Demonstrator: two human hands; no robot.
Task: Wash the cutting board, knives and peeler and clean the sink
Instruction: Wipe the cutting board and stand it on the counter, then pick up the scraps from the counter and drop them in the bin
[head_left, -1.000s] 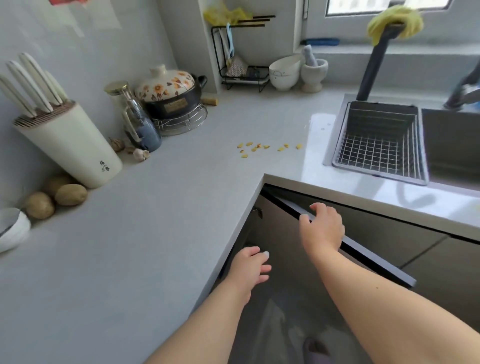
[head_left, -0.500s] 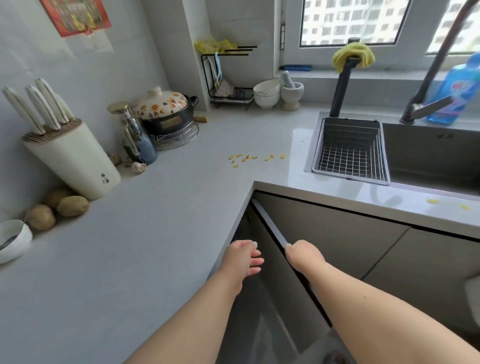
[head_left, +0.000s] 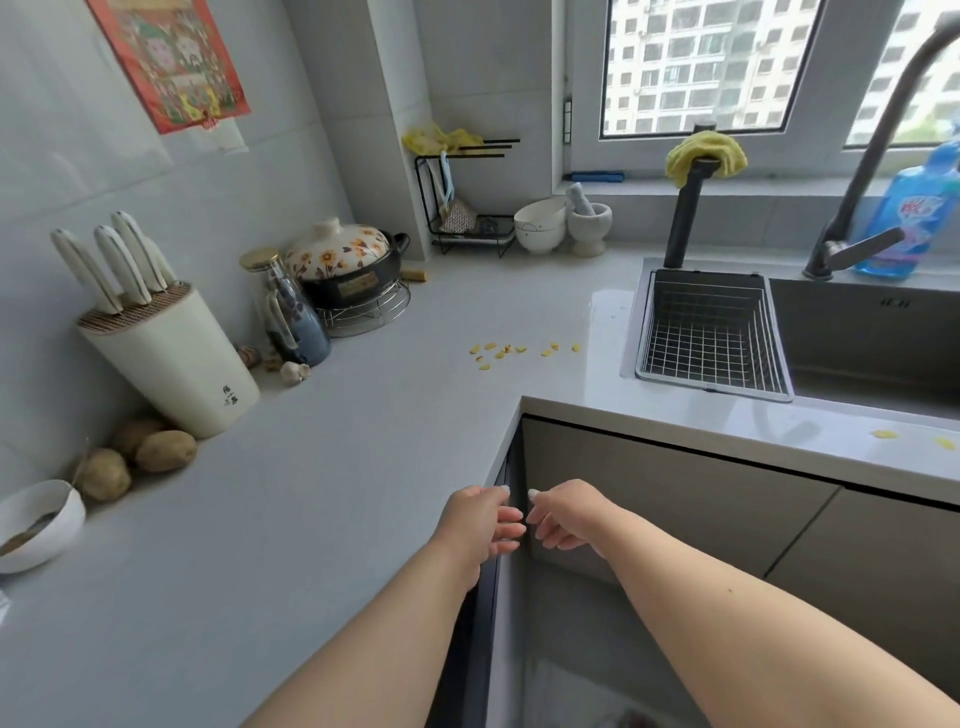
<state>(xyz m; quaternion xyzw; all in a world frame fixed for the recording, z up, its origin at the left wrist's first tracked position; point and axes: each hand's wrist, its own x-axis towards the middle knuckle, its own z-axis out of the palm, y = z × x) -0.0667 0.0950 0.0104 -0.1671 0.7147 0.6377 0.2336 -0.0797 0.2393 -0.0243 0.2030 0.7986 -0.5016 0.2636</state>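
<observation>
head view: our left hand (head_left: 480, 525) and right hand (head_left: 563, 514) meet at the corner cupboard door (head_left: 644, 499), each grip loose, holding nothing, likely shutting it. knives (head_left: 111, 260) sit far left on the bench (head_left: 322, 467); sink (head_left: 867, 343) far right.

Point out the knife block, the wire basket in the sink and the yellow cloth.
knife block (head_left: 176, 364): head view, front of its cream body.
wire basket (head_left: 711, 343): head view, its mesh floor.
yellow cloth (head_left: 706, 153): head view, its draped top.
</observation>
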